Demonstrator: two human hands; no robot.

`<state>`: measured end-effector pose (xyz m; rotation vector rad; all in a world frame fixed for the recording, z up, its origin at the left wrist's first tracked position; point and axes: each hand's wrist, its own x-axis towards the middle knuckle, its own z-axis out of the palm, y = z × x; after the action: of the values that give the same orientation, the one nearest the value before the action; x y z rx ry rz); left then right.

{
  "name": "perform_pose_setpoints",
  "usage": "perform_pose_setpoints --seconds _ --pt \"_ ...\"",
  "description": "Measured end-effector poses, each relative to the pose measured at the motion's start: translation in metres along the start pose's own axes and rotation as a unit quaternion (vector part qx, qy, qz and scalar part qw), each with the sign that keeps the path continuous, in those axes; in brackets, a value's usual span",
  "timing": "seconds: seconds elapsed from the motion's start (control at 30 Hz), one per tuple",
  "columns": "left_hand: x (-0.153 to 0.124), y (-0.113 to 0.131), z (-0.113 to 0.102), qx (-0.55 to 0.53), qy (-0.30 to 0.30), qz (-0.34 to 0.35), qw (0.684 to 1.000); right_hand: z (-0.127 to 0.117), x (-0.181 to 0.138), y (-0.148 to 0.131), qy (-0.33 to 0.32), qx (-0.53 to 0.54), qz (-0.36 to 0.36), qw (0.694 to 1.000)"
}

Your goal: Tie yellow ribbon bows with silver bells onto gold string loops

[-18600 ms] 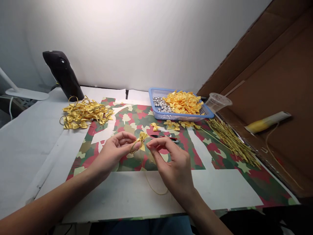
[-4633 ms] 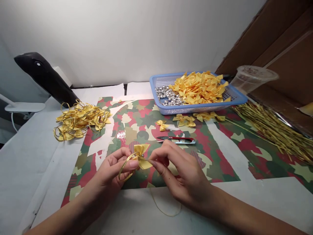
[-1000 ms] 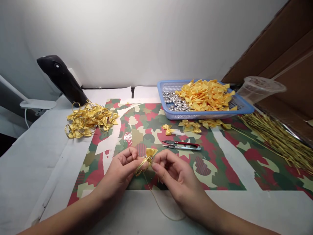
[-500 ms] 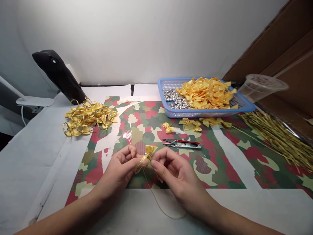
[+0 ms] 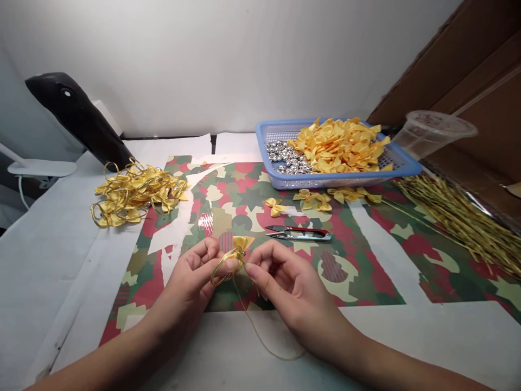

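- From the head view, with the bow before you as the clock's centre and 12 pointing away from you: your left hand (image 5: 191,274) holds the yellow bow (image 5: 243,243) between thumb and fingers, above the patterned sheet (image 5: 366,277) on the tabletop (image 5: 49,233)
- A gold cord loop (image 5: 220,266) stands out from the bow toward 8 o'clock, against your left thumb, and a small silver bead (image 5: 243,253) sits at the bow's middle
- Your right hand (image 5: 288,279) is just beside it at 4 o'clock, thumb and forefinger pinched on the thin thread (image 5: 254,326), close to the bow; the thread also droops in a curve below and passes out of sight under that hand
- You have the thread snips (image 5: 299,233) lying between 2 and 3 o'clock, their points toward 9
- A single loose bow (image 5: 275,206) lies at 1 o'clock, with more loose bows (image 5: 311,201) at 2
- Beyond them, between 1 and 2, your blue basket (image 5: 345,178) holds silver beads (image 5: 285,157) and heaped yellow bows (image 5: 342,146)
- Near 3 lies a bundle of gold cords (image 5: 456,217)
- At 10 you have a pile of looped bows (image 5: 138,195)
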<state>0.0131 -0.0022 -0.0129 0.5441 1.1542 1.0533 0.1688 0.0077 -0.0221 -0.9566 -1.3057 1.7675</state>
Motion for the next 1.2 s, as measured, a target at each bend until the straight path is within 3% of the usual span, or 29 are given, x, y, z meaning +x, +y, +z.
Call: perform_pose_setpoints --seconds 0.5,1.0,1.2 --pt "-0.0030 0.0018 0.0003 0.005 0.017 -0.006 1.000 -0.0008 0.0001 -0.0023 0.001 -0.018 0.001 1.000" --pt "-0.0026 0.0016 -0.0002 0.021 0.000 -0.021 1.000 -0.0063 -0.0002 -0.0036 0.004 -0.140 -0.076 0.987" --pt "-0.0034 0.0029 0.0026 0.014 0.020 -0.012 1.000 -0.0048 0.0031 -0.0008 0.019 -0.121 -0.081 0.989"
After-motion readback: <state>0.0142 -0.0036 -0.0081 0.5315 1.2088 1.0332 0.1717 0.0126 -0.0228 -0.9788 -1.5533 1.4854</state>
